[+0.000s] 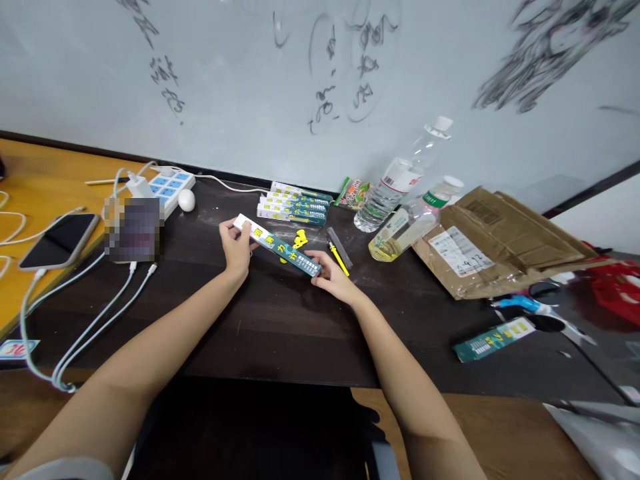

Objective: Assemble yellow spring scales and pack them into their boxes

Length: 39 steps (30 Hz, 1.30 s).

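A long, narrow white and green box (277,244) with yellow lettering is held above the dark table, tilted down to the right. My left hand (236,250) grips its white end, thumb on top. Its green end is pinched by my right hand (330,273). Just behind the box lie small yellow pieces (300,239), partly hidden by it. Beside my right hand rest a yellow and black pen-like tool (339,257) and a clear tube (341,245). Several similar boxes (293,208) are stacked farther back.
At the right stand two bottles (387,193), (407,227) and a brown parcel (480,243). Another such box (493,340) and scissors (537,307) lie near the front right. On the left are a power strip (173,187), a phone (59,241) and white cables (100,333).
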Available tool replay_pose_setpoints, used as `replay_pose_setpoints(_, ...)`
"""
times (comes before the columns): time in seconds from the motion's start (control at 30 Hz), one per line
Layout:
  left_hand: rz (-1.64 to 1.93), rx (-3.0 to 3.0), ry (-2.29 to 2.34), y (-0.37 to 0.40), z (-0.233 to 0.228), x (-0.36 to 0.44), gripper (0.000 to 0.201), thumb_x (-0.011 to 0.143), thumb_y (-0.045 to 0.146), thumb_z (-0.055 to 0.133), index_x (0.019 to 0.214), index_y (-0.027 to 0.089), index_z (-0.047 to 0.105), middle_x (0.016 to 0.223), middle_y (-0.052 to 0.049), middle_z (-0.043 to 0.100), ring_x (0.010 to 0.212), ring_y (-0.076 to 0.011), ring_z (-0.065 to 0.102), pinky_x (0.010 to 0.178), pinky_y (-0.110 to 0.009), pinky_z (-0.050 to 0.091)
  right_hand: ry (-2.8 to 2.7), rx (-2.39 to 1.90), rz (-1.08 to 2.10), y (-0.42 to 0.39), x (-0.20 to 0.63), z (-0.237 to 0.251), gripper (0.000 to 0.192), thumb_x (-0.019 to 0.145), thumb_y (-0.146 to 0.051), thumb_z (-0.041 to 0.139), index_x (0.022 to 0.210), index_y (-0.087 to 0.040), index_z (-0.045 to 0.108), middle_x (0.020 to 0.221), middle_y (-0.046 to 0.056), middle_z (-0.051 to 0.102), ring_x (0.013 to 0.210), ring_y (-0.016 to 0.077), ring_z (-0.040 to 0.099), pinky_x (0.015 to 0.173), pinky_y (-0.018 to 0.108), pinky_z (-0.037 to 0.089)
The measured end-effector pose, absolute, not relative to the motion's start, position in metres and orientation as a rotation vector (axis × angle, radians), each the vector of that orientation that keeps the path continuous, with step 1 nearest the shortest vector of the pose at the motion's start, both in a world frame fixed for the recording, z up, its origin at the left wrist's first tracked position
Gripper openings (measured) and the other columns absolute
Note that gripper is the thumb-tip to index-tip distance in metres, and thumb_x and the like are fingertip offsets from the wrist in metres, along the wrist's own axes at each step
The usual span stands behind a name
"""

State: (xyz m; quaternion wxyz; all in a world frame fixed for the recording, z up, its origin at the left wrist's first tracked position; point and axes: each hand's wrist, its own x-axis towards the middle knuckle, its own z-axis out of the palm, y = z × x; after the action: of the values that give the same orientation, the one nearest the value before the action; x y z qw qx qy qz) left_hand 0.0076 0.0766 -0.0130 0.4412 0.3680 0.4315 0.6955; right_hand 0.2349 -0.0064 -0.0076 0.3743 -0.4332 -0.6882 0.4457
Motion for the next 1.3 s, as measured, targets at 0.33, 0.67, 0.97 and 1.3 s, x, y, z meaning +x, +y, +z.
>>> replay_pose_setpoints(0.33, 1.532, 0.980, 0.981, 0.062, -0.018, 0.021, 0.029, 0.087, 0.046, 0.051, 0.102, 0.024, 0.041, 0.102, -0.004, 0.059, 0.084, -0.0151, 0.065, 0.060, -0.026, 0.058, -1.700, -1.329, 0.475, 0.005, 0.247, -0.020, 0.043, 0.075, -0.036, 0.067, 0.110, -0.022, 0.046, 0.096, 0.003, 0.051, 0.087, 0.0187, 0.051, 0.084, 0.035, 0.042)
replay_pose_setpoints(0.67, 1.536, 1.374, 0.965, 0.055, -0.032, 0.029, 0.049, 0.092, 0.035, 0.045, 0.136, 0.027, 0.026, 0.115, -0.008, 0.052, 0.071, -0.0099, 0.062, 0.042, -0.014, 0.047, -1.498, -1.402, 0.258, 0.032, 0.285, -0.009, 0.031, 0.076, -0.047, 0.062, 0.088, -0.020, 0.052, 0.077, 0.000, 0.052, 0.071, 0.0159, 0.048, 0.070, 0.030, 0.042)
replay_pose_setpoints(0.97, 1.451, 1.581, 0.919, 0.053, -0.035, 0.029, 0.044, 0.092, 0.028, 0.044, 0.134, 0.026, 0.031, 0.111, -0.006, 0.055, 0.065, -0.0061, 0.060, 0.049, -0.017, 0.046, -1.739, -1.368, 0.262, 0.155, 0.296, 0.008, 0.037, 0.071, -0.051, 0.062, 0.087, -0.019, 0.056, 0.085, 0.004, 0.057, 0.083, 0.0205, 0.052, 0.084, 0.038, 0.043)
replay_pose_setpoints(1.3, 1.405, 1.560, 0.948, 0.056, -0.037, 0.029, 0.041, 0.090, 0.026, 0.044, 0.131, 0.025, 0.036, 0.116, -0.007, 0.055, 0.061, -0.0053, 0.059, 0.050, -0.018, 0.046, -1.930, -1.560, 0.158, 0.237, 0.301, 0.011, 0.034, 0.072, -0.031, 0.061, 0.103, -0.017, 0.063, 0.104, 0.010, 0.062, 0.102, 0.0270, 0.055, 0.097, 0.046, 0.039)
